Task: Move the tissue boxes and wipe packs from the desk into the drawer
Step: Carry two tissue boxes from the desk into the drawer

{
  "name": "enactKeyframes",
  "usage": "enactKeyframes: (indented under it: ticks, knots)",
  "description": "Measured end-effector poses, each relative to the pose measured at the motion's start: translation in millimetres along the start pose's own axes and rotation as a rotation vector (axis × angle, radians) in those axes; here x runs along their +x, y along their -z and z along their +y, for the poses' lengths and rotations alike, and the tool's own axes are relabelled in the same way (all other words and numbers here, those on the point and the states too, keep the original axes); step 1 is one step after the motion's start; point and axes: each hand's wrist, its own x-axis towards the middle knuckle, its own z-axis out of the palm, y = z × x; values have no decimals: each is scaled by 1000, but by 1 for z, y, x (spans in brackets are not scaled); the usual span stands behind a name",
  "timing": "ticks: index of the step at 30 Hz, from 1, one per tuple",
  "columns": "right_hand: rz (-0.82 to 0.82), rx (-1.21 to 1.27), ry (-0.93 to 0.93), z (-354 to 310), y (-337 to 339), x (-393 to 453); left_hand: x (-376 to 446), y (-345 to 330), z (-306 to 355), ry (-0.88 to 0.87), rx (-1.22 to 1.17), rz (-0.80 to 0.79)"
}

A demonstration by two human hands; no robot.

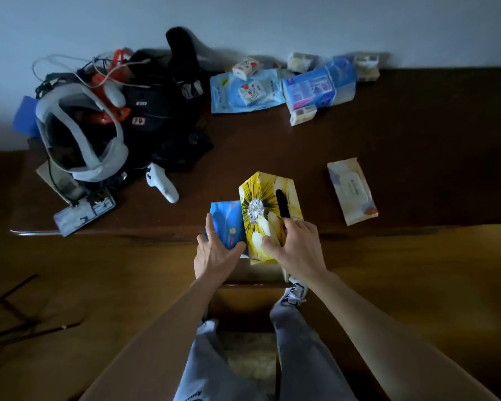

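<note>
Two boxes held at the desk [417, 146] edge, above the drawer [252, 277].
Left hand [214, 250] grasps the blue box [226, 221], right hand [295, 244] the yellow box [268, 209]; lowered together, they may jam or slip.

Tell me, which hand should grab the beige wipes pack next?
Probably the right hand: the beige wipes pack lies on its side. It holds the yellow tissue box now.

The desk [417, 140] is dark polished wood, the yellow tissue box [261, 198] printed cardboard, the wipe pack [353, 192] soft matt plastic.
</note>
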Motion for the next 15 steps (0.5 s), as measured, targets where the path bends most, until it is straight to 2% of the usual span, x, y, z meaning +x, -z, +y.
enactKeyframes:
  ticks: [6, 10, 15]
  knots:
    - [-101, 31, -73, -29, -81, -75, -29, 13, -98, 6, 45, -66]
    - [-141, -66, -16, -27, -124, -93, -38, 10, -157, 73, 110, -111]
    - [-144, -123, 123, 22, -174, -102, -30, -37, -202, 240, 102, -126]
